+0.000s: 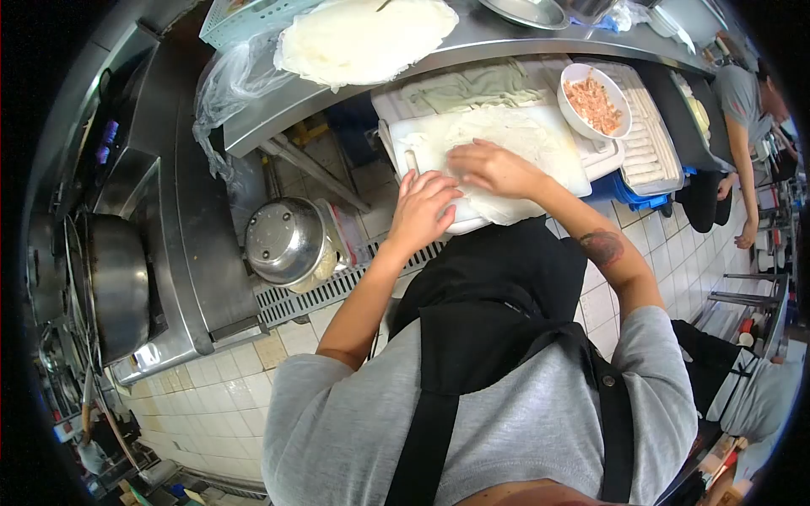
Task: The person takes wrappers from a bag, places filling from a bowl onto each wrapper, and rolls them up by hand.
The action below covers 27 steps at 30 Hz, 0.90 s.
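White square tiles point(325, 320) cover the kitchen floor. Near the middle, a thin pale floppy sheet point(553, 145) lies on a white plastic board point(422, 137). The bare right hand point(498, 167) is flat on it. The bare left hand point(424, 207) is just beside, at eight o'clock, fingers spread; you can't tell if the hands touch. Crumpled pale-green cloth point(485, 84) sits at eleven, a round white bowl point(574, 122) of orange bits at two.

Cream sheet point(544, 139), white board point(424, 142), orange filling point(592, 103), black apron point(485, 346)
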### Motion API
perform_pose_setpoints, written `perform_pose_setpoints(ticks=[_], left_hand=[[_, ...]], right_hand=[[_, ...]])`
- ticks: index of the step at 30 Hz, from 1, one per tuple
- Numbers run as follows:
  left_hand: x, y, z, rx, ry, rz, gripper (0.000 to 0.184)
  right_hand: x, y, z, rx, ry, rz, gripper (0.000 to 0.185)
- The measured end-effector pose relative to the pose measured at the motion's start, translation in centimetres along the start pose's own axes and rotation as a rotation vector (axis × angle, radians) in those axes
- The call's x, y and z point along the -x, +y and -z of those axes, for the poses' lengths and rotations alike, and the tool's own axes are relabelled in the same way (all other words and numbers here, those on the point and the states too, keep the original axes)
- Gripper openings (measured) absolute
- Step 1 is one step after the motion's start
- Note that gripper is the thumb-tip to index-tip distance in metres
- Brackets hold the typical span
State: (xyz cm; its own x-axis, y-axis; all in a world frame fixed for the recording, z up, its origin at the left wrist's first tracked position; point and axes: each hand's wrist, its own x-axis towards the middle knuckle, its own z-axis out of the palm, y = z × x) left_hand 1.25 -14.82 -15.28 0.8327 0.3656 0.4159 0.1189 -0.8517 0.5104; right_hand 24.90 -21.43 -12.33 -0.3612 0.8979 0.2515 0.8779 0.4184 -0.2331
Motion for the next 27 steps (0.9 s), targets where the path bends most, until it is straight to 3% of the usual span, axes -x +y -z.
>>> perform_pose_setpoints(ticks=[2, 6, 9, 13, 16, 19, 20, 22, 23, 24, 27], left_hand=[[0.0, -0.1, 0.1, 0.016, -0.020, 0.007, 0.024], [-0.2, 0.2, 0.4, 0.020, -0.021, 0.018, 0.024], [-0.2, 0.2, 0.3, 0.013, 0.000, 0.010, 0.024], [-0.3, 0.3, 0.2, -0.001, 0.016, 0.007, 0.024], [-0.5, 0.5, 0.3, -0.005, 0.013, 0.005, 0.023], [-0.6, 0.7, 0.2, -0.007, 0.046, -0.008, 0.021], [-0.5, 0.7, 0.0, -0.013, 0.055, -0.012, 0.021], [-0.6, 0.8, 0.0, -0.018, 0.054, -0.030, 0.022], [-0.6, 0.8, 0.1, -0.020, 0.046, -0.037, 0.022], [-0.6, 0.8, 0.1, -0.023, 0.039, -0.040, 0.022], [-0.6, 0.8, 0.1, -0.023, 0.029, -0.035, 0.023]], right_hand=[[0.3, -0.1, -1.3, 0.062, -0.050, -0.057, 0.057], [-1.0, 3.6, -1.4, 0.264, -0.051, -0.414, 0.074], [-0.9, 2.4, -2.3, 0.247, -0.062, -0.457, 0.076], [0.2, -2.5, -2.0, -0.086, -0.097, -0.201, 0.069], [0.5, -0.1, -1.2, -0.136, -0.091, -0.238, 0.070], [0.9, 2.7, -2.8, 0.194, 0.197, -0.683, 0.072], [0.7, 2.8, -3.5, 0.206, 0.174, -0.726, 0.074], [0.2, 2.1, -3.7, 0.067, 0.124, -0.474, 0.062], [-0.4, 1.8, -3.1, -0.044, 0.138, -0.210, 0.052], [-1.0, -0.5, -0.7, -0.237, -0.059, -0.287, 0.041], [0.6, -0.5, 2.0, -0.167, 0.288, -0.332, 0.043]])
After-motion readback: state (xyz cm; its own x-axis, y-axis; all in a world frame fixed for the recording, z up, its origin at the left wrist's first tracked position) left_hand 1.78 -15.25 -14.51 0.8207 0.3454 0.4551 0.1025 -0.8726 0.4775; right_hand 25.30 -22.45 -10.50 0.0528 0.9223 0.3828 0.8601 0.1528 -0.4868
